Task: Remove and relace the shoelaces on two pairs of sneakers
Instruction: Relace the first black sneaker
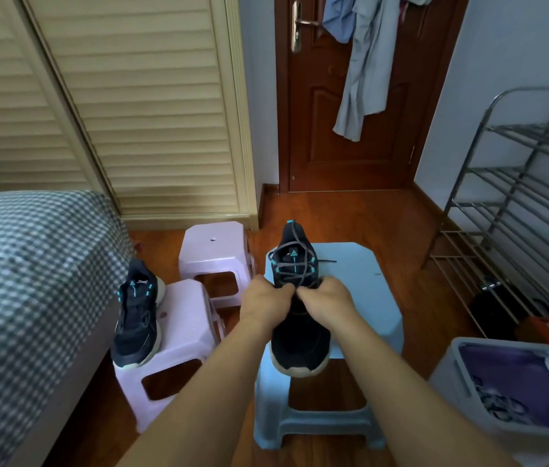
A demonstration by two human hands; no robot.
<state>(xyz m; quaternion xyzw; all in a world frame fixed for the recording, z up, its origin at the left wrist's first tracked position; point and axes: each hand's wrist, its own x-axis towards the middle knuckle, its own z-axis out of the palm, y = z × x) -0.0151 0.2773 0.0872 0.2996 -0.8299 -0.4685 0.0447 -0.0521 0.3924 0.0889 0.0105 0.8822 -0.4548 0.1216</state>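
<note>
Sneakers: two dark navy ones with teal eyelet loops in view. Going left to right: checked bed (23, 264) at the left edge. Just beside it, the unlaced sneaker (138, 315) sits on the near lilac stool (182, 335), toe toward the camera, along the stool's left edge, its sole overhanging that edge a little. No lace visible on it. A second lilac stool (214, 247) stands behind, bare top. Next, the blue stool (360, 288) carries the laced sneaker (296, 332), lying along the stool's left side, toe overhanging the near edge, heel raised toward the door (343, 129). Grey shoelace (295, 266) crisscrosses the upper eyelets; one loose end lies on the stool top to the right of the shoe. Left hand (268, 299) and right hand (328, 303) meet over the shoe's mid-lacing, both grips curled and pinching the shoelace, fingertips nearly touching each other. Right side: metal shoe rack (515, 203) against the wall, grey bin (461, 375) at the lower right corner.
</note>
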